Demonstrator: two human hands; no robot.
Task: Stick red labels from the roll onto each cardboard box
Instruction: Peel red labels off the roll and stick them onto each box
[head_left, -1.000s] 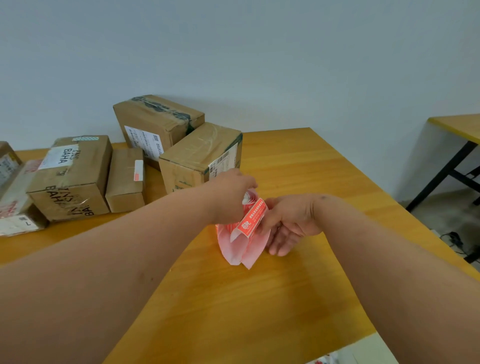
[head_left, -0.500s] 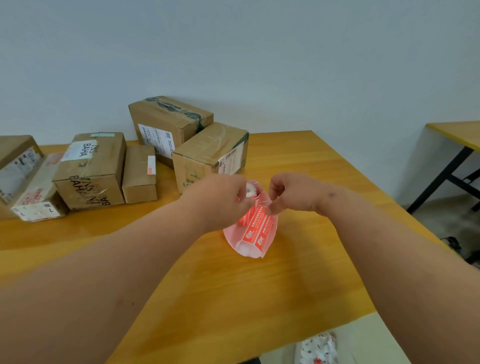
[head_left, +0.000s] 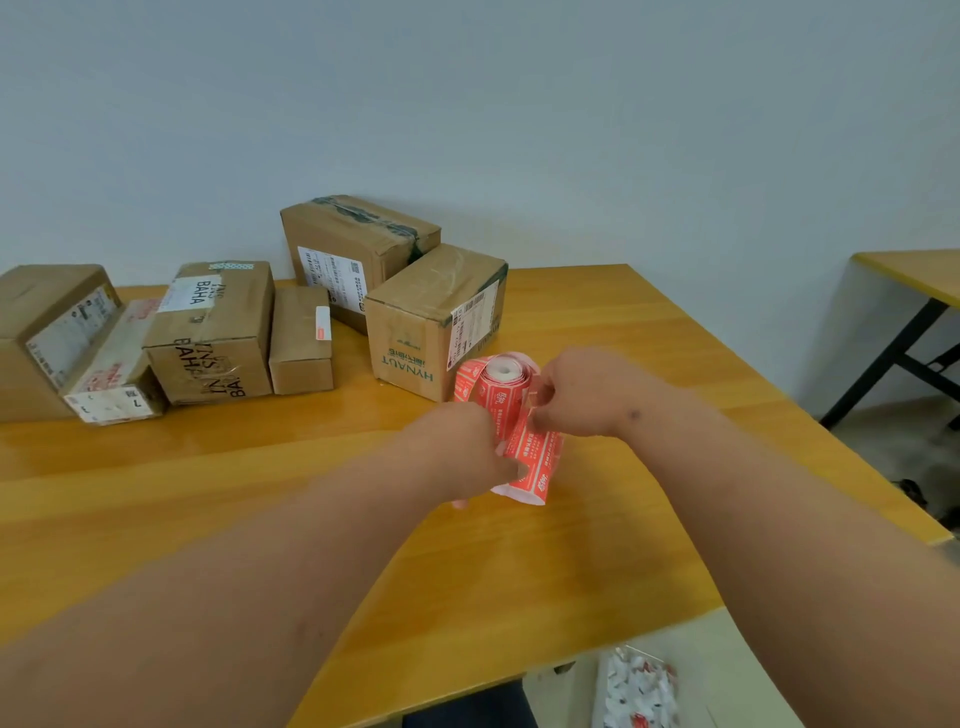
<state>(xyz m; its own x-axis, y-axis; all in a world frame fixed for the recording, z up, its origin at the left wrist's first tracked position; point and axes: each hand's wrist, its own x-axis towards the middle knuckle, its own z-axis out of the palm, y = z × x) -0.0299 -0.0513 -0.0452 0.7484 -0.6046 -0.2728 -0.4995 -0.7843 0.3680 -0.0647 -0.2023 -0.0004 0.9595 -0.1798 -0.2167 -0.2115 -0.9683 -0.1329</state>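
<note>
We hold label roll (head_left: 506, 395) mid-air at frame centre, above tabletop (head_left: 597, 332). Left hand (head_left: 457, 449) grips trailing strip (head_left: 537, 460) low; right hand (head_left: 582, 395) fingers pinch label edge at 3 o'clock of roll. Roll light, paper floppy, likely tears easily; we'd peel from corner. Cardboard boxes (head_left: 431, 322) at 10 to 11 o'clock. Glossy wood, plain wall behind.

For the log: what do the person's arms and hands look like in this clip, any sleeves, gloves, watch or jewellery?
Both forearms are bare right up to the frame edge, with no sleeve in view. The left hand and right hand wear no gloves, and no watch, bracelet or ring shows. A small dark mark sits near the right wrist. The fingers are mostly hidden from this angle.
</note>
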